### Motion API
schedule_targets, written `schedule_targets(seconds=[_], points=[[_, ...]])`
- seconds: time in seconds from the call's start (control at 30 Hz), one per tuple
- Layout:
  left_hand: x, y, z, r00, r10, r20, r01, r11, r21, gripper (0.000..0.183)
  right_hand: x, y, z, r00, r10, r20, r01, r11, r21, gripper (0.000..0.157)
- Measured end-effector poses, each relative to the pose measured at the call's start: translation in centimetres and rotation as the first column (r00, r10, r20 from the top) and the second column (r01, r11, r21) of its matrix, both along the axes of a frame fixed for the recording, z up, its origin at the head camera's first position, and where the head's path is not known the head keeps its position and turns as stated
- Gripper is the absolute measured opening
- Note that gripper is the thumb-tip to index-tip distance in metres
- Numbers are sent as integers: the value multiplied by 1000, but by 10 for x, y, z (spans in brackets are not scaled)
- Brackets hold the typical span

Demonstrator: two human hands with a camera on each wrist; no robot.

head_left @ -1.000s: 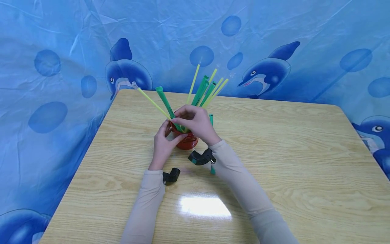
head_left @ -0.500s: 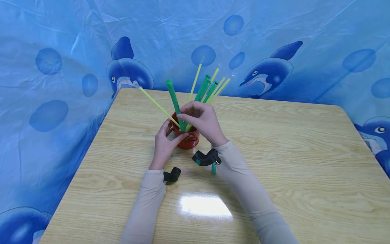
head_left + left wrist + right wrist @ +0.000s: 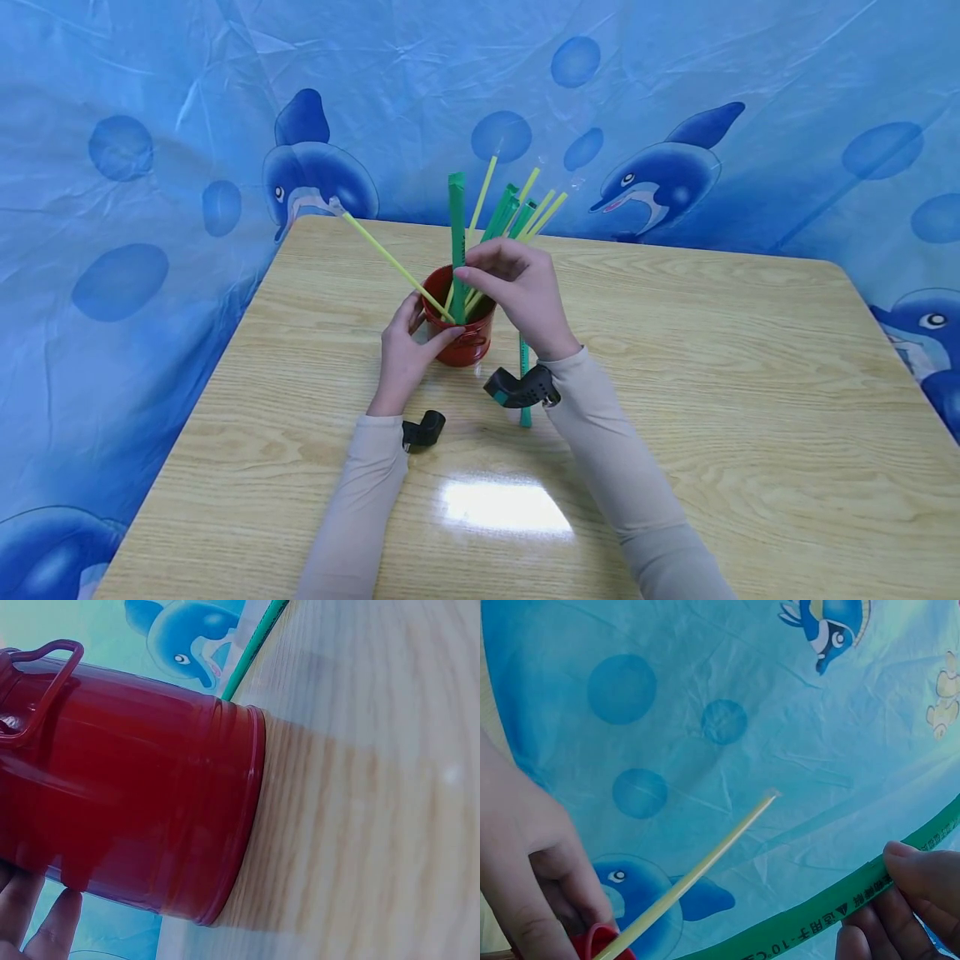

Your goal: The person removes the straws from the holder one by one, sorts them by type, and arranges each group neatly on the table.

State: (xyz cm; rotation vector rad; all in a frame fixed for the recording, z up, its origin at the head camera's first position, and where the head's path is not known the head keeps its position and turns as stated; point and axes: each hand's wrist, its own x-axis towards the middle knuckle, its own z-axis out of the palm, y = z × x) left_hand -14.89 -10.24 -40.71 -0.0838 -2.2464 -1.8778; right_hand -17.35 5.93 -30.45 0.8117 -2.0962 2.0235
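My left hand (image 3: 405, 350) grips a red cup (image 3: 462, 348) at its left side, thumb at the near rim. In the left wrist view its fingertips (image 3: 64, 915) press the cup's wall (image 3: 142, 787). My right hand (image 3: 528, 292) pinches a green paper-wrapped straw (image 3: 457, 221) between thumb and fingers. That straw stands nearly upright, its lower end inside the cup; printed text shows on its wrapper (image 3: 825, 911) in the right wrist view. A yellow straw (image 3: 386, 257) in clear film leans left out of the cup. Several other yellow and green straws (image 3: 500, 212) lean right, partly behind my right hand.
One more green wrapped straw (image 3: 525, 357) lies on the wooden table (image 3: 712, 400), right of the cup, partly behind the right wrist's camera (image 3: 522, 387). A blue dolphin-print sheet (image 3: 420, 100) hangs behind the table.
The green straw in my right hand has swung from leaning left to nearly upright. My right hand has moved right with it, while my left hand keeps its hold on the cup.
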Motion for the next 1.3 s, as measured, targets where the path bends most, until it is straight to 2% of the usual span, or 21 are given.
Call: schedule_targets(seconds=[0.63, 0.97, 1.1, 1.3], points=[[-1, -1, -2, 1000, -6, 6, 6, 1000, 15, 73, 10, 18, 17, 998, -63, -22, 59, 987, -151, 11], [0, -1, -1, 1000, -8, 1, 8, 1000, 26, 72, 13, 27, 22, 994, -99, -56, 85, 974, -209, 15], [0, 0, -2, 1000, -2, -4, 2, 1000, 21, 71, 14, 29, 26, 992, -107, -63, 89, 967, -238, 21], [-1, 0, -1, 1000, -1, -14, 1, 1000, 13, 71, 15, 34, 28, 987, -140, -73, 119, 965, -234, 19]])
